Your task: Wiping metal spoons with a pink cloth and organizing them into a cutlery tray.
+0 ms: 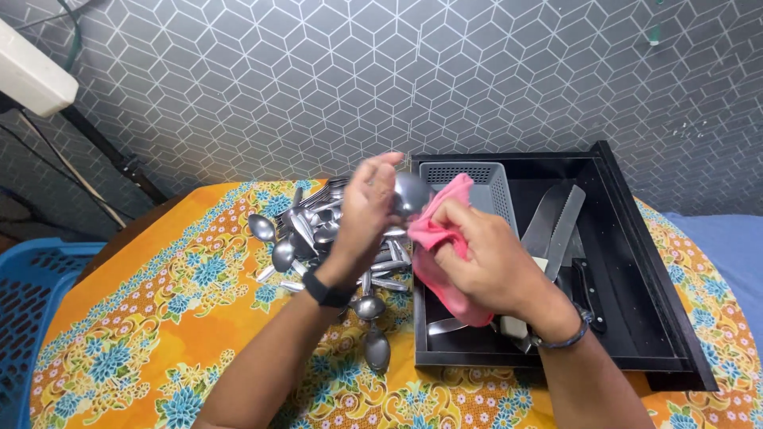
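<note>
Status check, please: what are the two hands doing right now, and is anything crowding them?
Left hand grips a spoon, bowl up. Right hand presses a pink cloth against it. Cutlery pile close beside the left hand; black tray under the right.

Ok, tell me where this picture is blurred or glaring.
Head view: the left hand is motion-smeared at the fingers; the spoon it holds shows a soft sheen, no harsh glare; the right hand and pink cloth are fairly sharp; the wall pattern bows slightly near the edges.
</note>
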